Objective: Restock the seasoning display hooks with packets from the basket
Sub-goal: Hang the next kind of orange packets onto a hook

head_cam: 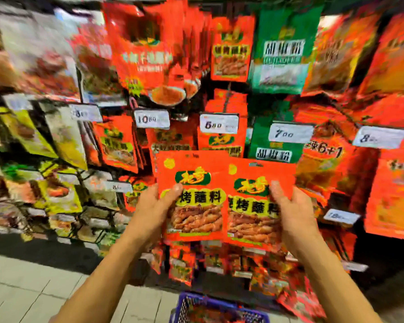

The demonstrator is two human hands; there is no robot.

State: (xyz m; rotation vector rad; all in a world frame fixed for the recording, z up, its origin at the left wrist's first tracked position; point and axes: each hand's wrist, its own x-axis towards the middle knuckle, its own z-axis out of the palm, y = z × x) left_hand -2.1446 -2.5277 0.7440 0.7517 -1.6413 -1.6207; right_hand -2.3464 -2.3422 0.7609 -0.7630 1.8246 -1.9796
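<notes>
Two red seasoning packets with yellow lettering are held up side by side in front of the display. My left hand (153,207) grips the left packet (191,178) with its thumb across the front. My right hand (289,210) grips the right packet (254,217), which overlaps the left one's edge. Matching red packets (231,47) hang on a hook above the 6.80 price tag (219,123), with more of them behind and below that tag. The blue basket (210,306) sits on the floor beneath my arms, red packets inside it.
The display wall is dense with hanging packets: green pepper packets (282,50) to the right of the matching ones, large red packets (147,50) to the left, yellow ones (56,136) far left. Price tags jut out from hook ends. Grey floor tiles (33,287) lie at lower left.
</notes>
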